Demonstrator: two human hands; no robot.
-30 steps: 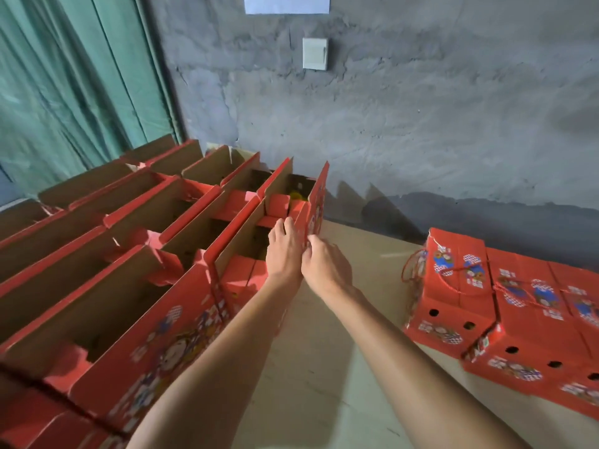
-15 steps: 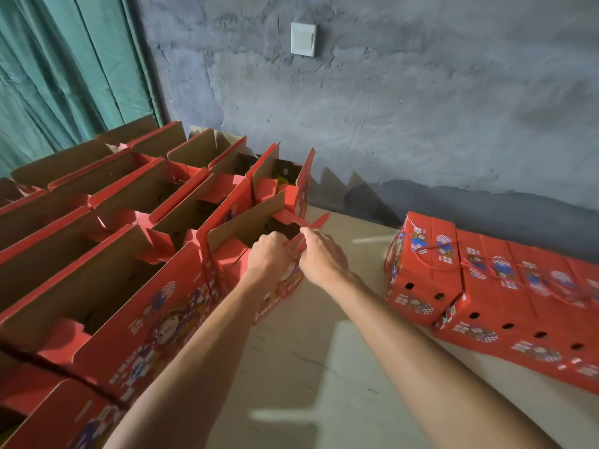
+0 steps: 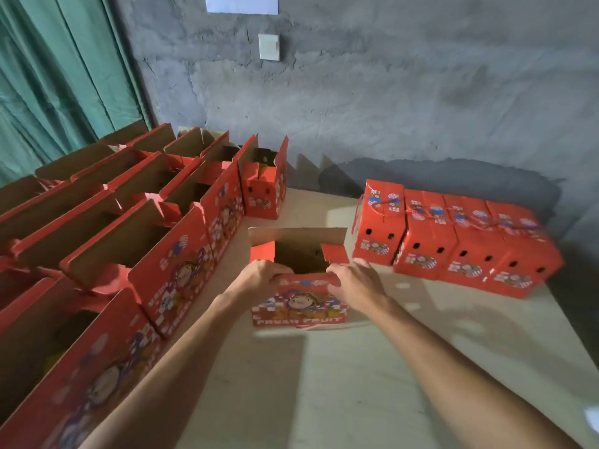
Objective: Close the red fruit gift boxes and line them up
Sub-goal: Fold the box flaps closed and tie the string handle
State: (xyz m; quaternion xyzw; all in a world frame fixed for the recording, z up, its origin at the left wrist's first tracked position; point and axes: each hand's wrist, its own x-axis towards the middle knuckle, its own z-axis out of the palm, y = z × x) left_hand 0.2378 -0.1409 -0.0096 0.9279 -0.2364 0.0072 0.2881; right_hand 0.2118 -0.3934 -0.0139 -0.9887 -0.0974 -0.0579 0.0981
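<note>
One open red fruit gift box (image 3: 299, 306) stands by itself in the middle of the table, its printed front facing me and its brown flaps up. My left hand (image 3: 259, 277) grips the left end of its near top flap. My right hand (image 3: 355, 283) grips the right end of the same flap. The inside of the box is dark and I cannot see its contents. Several open red boxes (image 3: 175, 254) stand packed in rows on the left. A line of closed red boxes (image 3: 453, 241) lies at the right, by the wall.
The beige table top (image 3: 324, 384) runs from the boxes toward me. A grey concrete wall (image 3: 389, 108) with a white switch plate (image 3: 269, 47) closes the back. A green curtain (image 3: 58, 76) hangs at the left.
Both hands pulled one open box out of the packed rows on the left and brought it to the middle of the table. It now faces me.
</note>
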